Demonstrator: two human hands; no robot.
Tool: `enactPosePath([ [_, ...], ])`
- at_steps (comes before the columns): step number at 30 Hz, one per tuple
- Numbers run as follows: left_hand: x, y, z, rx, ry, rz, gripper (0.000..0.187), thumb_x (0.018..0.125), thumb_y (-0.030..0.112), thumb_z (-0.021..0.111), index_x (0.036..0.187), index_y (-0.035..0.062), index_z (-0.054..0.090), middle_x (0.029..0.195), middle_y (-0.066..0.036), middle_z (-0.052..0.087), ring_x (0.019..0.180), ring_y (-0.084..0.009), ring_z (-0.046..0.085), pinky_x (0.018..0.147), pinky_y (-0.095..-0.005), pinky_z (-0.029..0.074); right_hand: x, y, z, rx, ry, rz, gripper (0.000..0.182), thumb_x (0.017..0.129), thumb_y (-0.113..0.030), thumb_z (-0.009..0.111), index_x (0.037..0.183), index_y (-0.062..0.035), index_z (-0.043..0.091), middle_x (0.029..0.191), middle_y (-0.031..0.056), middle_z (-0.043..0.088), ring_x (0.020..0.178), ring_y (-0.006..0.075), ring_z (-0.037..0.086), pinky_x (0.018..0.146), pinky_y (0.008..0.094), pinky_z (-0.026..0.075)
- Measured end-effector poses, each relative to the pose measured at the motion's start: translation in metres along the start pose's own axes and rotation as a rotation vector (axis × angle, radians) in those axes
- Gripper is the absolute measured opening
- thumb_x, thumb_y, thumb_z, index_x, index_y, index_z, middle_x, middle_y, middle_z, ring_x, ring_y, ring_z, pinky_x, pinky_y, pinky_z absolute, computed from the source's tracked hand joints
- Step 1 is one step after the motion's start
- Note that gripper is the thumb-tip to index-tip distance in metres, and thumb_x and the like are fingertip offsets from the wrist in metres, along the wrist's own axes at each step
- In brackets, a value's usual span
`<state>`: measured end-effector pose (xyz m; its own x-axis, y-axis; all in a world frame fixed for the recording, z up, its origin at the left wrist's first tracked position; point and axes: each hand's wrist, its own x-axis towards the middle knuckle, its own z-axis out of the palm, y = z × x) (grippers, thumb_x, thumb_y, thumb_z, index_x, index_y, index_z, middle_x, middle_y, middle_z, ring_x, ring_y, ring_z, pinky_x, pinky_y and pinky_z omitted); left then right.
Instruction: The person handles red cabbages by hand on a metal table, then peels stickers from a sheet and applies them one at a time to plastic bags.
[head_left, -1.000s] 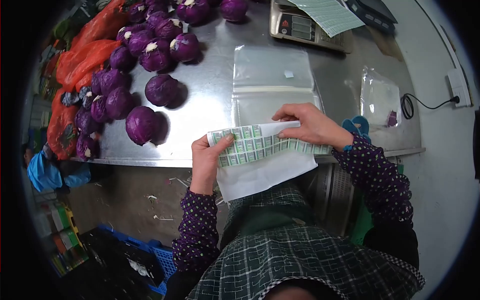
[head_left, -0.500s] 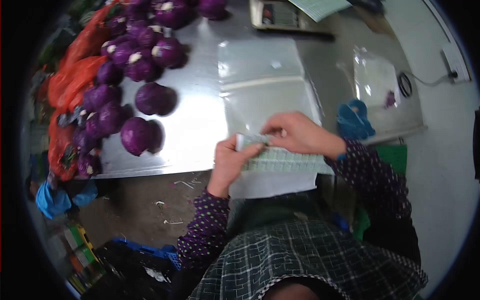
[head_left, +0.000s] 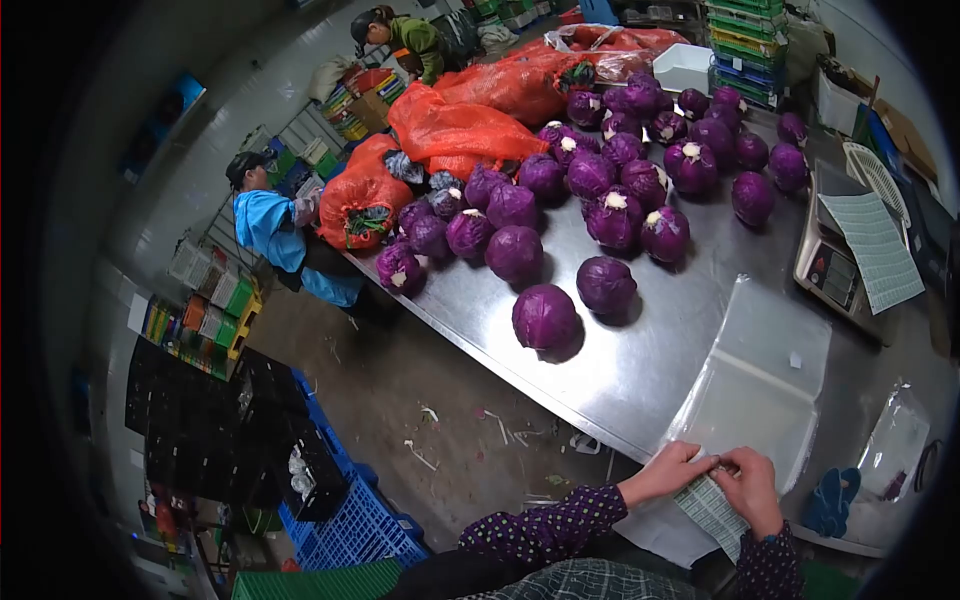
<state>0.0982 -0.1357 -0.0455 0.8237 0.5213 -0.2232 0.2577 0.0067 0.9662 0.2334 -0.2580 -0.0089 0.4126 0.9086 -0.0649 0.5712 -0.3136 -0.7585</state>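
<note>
At the table's near edge my left hand [head_left: 664,474] pinches the upper end of a pale green printed sheet of labels [head_left: 712,512]. My right hand [head_left: 752,490] is closed at the same end, its fingertips meeting those of the left; whether a single label sits between them is hidden. White backing paper [head_left: 662,530] hangs below the sheet. Just beyond both hands, a stack of clear plastic bags [head_left: 765,385] lies flat on the metal table. Purple cabbages [head_left: 546,318] are spread over the table farther left, several with white cut stems.
Red mesh sacks [head_left: 465,130] lie along the far left edge. A scale [head_left: 832,262] with another label sheet [head_left: 875,250] stands at right, near a blue tape dispenser-like object [head_left: 832,500]. Two people work beyond the table. Black crates [head_left: 200,420] and a blue pallet [head_left: 360,530] occupy the floor.
The head view has swung left and up, bringing the room and two co-workers into sight. My hands stay at the label sheet, with the fingertips now closer together.
</note>
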Motion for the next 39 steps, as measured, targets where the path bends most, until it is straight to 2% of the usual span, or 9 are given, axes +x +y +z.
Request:
enactPosePath([
  [8,0.001,0.000,0.002,-0.010,-0.044,-0.008,0.042,0.090,0.030,0.061,0.069,-0.0062,0.059,0.051,-0.004,0.048,0.056,-0.0048,0.042,0.047,-0.0315,0.037,-0.006,-0.007,0.003,0.112,0.078,0.104,0.019,0.065,-0.005,0.074,0.081,-0.0013,0.065,0.074,0.0115,0.061,0.060,0.0235,0.061,0.058,0.0321,0.049],
  [17,0.003,-0.003,0.007,-0.003,-0.014,-0.051,0.044,0.089,0.031,0.062,0.066,-0.0058,0.058,0.050,-0.007,0.047,0.054,-0.0057,0.042,0.046,-0.0323,0.037,-0.013,-0.006,0.011,-0.026,0.160,0.071,0.020,0.065,0.001,0.071,0.083,0.0004,0.064,0.074,0.0108,0.059,0.062,0.0217,0.060,0.059,0.0311,0.048],
  [20,0.003,-0.001,0.007,-0.038,0.028,0.047,0.044,0.089,0.032,0.062,0.067,-0.0059,0.059,0.050,-0.008,0.049,0.054,-0.0062,0.043,0.047,-0.0320,0.037,-0.012,-0.011,0.011,-0.016,0.174,0.075,0.020,0.065,0.001,0.071,0.083,-0.0001,0.064,0.073,0.0108,0.059,0.062,0.0221,0.060,0.059,0.0312,0.048],
  [23,0.004,-0.006,0.003,0.104,-0.062,-0.054,0.043,0.089,0.033,0.062,0.070,-0.0058,0.061,0.053,-0.008,0.052,0.055,-0.0069,0.046,0.048,-0.0320,0.039,-0.011,-0.009,0.013,0.019,0.164,0.087,0.020,0.065,0.000,0.071,0.083,-0.0006,0.064,0.073,0.0110,0.059,0.063,0.0223,0.060,0.059,0.0311,0.048],
  [26,0.003,-0.008,0.009,0.083,-0.080,-0.087,0.041,0.089,0.033,0.061,0.074,-0.0056,0.063,0.056,-0.008,0.056,0.057,-0.0070,0.048,0.050,-0.0312,0.040,-0.010,-0.016,0.011,0.018,0.186,0.104,0.019,0.065,0.001,0.070,0.083,-0.0010,0.064,0.072,0.0112,0.059,0.063,0.0226,0.061,0.059,0.0308,0.048],
  [28,0.004,-0.001,0.006,0.026,-0.084,-0.205,0.040,0.089,0.033,0.061,0.080,-0.0048,0.066,0.059,-0.007,0.058,0.059,-0.0065,0.049,0.052,-0.0299,0.042,-0.013,-0.014,0.010,0.015,0.192,0.088,0.018,0.066,0.001,0.070,0.083,-0.0011,0.065,0.072,0.0113,0.059,0.064,0.0228,0.061,0.059,0.0307,0.048],
  [29,0.004,-0.022,0.014,-0.069,-0.001,-0.059,0.039,0.089,0.034,0.061,0.082,-0.0043,0.067,0.059,-0.005,0.058,0.059,-0.0062,0.049,0.052,-0.0288,0.042,-0.013,-0.010,0.013,0.012,0.200,0.086,0.017,0.066,0.002,0.070,0.081,-0.0010,0.064,0.071,0.0115,0.059,0.063,0.0235,0.060,0.059,0.0315,0.048],
  [35,0.006,-0.002,0.003,0.029,-0.100,-0.247,0.039,0.090,0.031,0.061,0.079,-0.0062,0.066,0.059,-0.004,0.056,0.060,-0.0053,0.048,0.052,-0.0293,0.042,-0.015,-0.006,0.023,-0.133,0.257,-0.014,0.013,0.065,-0.002,0.071,0.075,-0.0045,0.064,0.070,0.0105,0.056,0.066,0.0282,0.058,0.058,0.0378,0.046],
  [39,0.010,-0.010,0.008,-0.040,-0.093,-0.224,0.041,0.089,0.031,0.062,0.074,-0.0066,0.063,0.058,-0.004,0.055,0.060,-0.0053,0.047,0.052,-0.0301,0.041,-0.020,-0.011,0.018,-0.214,0.280,-0.046,0.012,0.065,-0.004,0.072,0.073,-0.0074,0.063,0.071,0.0090,0.056,0.070,0.0296,0.057,0.060,0.0407,0.045],
])
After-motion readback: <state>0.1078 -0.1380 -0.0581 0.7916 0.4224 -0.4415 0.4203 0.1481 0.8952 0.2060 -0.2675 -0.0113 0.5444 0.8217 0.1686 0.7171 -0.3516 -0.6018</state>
